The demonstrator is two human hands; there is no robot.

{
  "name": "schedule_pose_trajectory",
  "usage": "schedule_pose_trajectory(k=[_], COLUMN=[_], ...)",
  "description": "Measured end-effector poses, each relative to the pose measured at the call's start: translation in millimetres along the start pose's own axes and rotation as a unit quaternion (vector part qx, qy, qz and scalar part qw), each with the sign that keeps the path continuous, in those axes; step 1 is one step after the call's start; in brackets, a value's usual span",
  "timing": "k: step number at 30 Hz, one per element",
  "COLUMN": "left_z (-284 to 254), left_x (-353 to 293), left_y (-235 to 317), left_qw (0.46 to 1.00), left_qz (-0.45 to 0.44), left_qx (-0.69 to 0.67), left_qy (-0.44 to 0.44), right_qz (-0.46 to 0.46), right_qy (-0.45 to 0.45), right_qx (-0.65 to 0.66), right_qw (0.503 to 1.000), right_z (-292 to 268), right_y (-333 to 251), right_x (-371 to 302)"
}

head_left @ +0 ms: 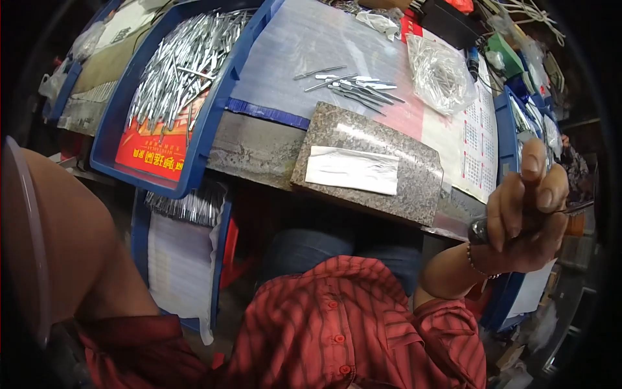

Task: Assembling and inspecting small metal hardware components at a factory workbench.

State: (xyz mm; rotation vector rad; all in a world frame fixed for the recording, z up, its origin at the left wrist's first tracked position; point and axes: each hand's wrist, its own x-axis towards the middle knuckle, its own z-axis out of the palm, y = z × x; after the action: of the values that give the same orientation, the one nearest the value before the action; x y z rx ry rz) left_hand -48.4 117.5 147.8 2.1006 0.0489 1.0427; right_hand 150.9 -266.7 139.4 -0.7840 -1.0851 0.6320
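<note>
My right hand (528,217) is raised at the right, beyond the table's front corner, with its fingers curled in. A thin dark piece seems to stick out past its far side, but I cannot make out what the fingers hold. A dark, shiny rounded thing (478,231) shows at the hand's edge, above a beaded bracelet. My left arm (71,240) fills the left edge, bent upward; its hand is out of view. Nearest my right hand, a speckled stone slab (414,194) lies at the table's front, bearing a folded white cloth or paper (353,170). Behind it lie several slim metal pieces (356,89).
A blue tray (103,146) full of slim metal pieces (188,65) stands at left, with a red printed sheet inside. Below it sits another blue bin (139,240). A clear plastic bag (440,74) lies at the back right, near a calendar sheet (476,142) and more blue bins (508,110).
</note>
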Motion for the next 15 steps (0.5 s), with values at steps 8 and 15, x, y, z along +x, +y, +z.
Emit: schedule_pose_trajectory(k=[8,15], left_z=[73,178], left_x=[84,23], left_y=[4,-110], left_qw=[0.986,0.939], left_qz=[0.021,-0.224], left_qx=[-0.006,0.122], left_qy=[-0.165,-0.229], right_qz=[0.011,0.284], right_qy=[0.126,0.156], right_qx=[0.023,0.027], right_qw=[0.992,0.946], right_z=[-6,-9], right_y=[32,46], right_x=[-23,-77])
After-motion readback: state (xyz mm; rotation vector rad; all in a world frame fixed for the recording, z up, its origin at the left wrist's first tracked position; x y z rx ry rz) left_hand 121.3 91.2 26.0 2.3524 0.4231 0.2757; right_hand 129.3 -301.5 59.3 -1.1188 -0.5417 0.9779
